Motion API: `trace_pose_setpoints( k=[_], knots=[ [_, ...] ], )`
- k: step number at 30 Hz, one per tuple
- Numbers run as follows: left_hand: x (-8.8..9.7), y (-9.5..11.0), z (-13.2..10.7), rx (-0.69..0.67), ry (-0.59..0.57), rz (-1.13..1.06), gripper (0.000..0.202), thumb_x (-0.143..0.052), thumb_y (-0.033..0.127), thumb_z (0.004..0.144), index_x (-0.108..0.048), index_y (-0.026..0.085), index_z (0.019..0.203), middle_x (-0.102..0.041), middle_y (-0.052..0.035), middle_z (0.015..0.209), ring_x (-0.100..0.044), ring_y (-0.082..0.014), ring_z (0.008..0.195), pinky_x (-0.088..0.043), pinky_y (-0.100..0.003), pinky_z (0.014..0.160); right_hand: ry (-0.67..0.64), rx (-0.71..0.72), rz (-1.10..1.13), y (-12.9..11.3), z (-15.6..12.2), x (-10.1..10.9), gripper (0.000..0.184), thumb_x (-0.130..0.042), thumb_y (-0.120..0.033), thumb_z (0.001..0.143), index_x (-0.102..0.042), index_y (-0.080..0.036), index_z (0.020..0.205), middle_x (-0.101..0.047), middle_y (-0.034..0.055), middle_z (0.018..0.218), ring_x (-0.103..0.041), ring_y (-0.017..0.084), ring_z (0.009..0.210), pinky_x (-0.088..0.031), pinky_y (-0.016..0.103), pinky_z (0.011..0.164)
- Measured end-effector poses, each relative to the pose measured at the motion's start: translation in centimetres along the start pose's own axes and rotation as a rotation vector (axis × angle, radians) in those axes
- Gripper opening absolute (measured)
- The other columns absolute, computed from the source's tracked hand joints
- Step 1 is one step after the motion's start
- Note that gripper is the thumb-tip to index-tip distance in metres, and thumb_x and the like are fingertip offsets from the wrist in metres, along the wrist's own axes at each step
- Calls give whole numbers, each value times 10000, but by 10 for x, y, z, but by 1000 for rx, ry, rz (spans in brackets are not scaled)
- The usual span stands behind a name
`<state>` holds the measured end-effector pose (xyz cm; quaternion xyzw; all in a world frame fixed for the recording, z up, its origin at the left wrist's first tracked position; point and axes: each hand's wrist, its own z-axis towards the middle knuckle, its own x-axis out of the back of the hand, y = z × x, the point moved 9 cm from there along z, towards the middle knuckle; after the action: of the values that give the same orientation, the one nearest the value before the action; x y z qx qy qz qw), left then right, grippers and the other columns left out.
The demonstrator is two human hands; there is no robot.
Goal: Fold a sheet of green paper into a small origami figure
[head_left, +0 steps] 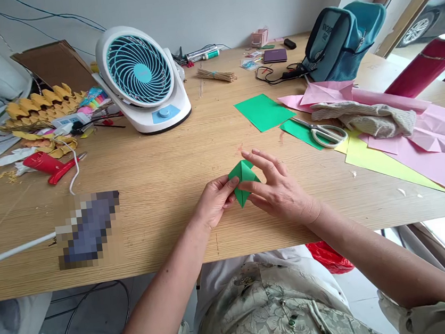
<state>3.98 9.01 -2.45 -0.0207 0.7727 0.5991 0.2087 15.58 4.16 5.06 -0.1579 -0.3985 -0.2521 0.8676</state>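
A small green folded paper [242,173], diamond-shaped with a crease down its middle, is held up just above the table near its front edge. My left hand [218,198] pinches its left side between thumb and fingers. On the other side, my right hand [278,184] has its thumb against the lower right face of the paper, with the index and middle fingers raised and apart near the upper right flap. Some fingertips are hidden behind the paper. A flat green sheet [264,112] lies beyond the hands.
Scissors [328,134] rest on more green paper to the right, by a grey glove [377,117], yellow paper [387,167] and pink paper [438,158]. A white fan [142,74] stands back left. A blurred-out object [89,230] and red-handled tool [62,169] lie left.
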Motion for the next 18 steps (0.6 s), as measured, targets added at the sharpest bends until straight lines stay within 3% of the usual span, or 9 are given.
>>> trace_pose_setpoints(
  k=[4, 8, 10, 15, 18],
  knots=[
    [-3, -2, 0, 7, -42, 30, 520, -897, 579, 641, -592, 158, 653, -386, 77, 523, -317, -41, 466, -141, -190, 402, -4, 29, -44, -3, -1, 2, 193, -583, -173, 954, -635, -241, 1128, -512, 147, 1496, -483, 341, 1339, -463, 504, 960],
    [-5, -2, -1, 11, -72, 57, 508, -875, 596, 666, -620, 156, 676, -379, 74, 542, -318, -44, 475, -135, -197, 420, -16, 8, 55, 1, -2, 2, 228, -551, -182, 962, -622, -277, 1156, -654, 106, 1288, -585, 276, 1020, -461, 474, 851],
    [-6, -1, -2, 11, -81, 68, 485, -877, 578, 673, -647, 154, 724, -401, 71, 569, -331, -40, 482, -150, -194, 432, 2, -17, 151, 3, -1, 3, 264, -536, -158, 956, -624, -286, 1169, -678, 98, 1193, -587, 263, 943, -469, 464, 817],
    [-11, 2, -6, 13, -100, 96, 470, -900, 487, 676, -715, 157, 955, -534, 45, 712, -364, -18, 494, -175, -191, 445, 137, -179, 494, 19, 0, 15, 290, -481, -123, 965, -658, -278, 1135, -631, 95, 1059, -619, 250, 996, -530, 435, 825],
    [-11, 1, -6, 20, -102, 110, 455, -896, 453, 685, -712, 157, 978, -567, 39, 735, -367, -11, 475, -180, -194, 439, 179, -280, 656, 32, -1, 18, 240, -476, -174, 990, -676, -275, 1077, -625, 81, 1016, -622, 236, 971, -535, 413, 814]
  ],
)
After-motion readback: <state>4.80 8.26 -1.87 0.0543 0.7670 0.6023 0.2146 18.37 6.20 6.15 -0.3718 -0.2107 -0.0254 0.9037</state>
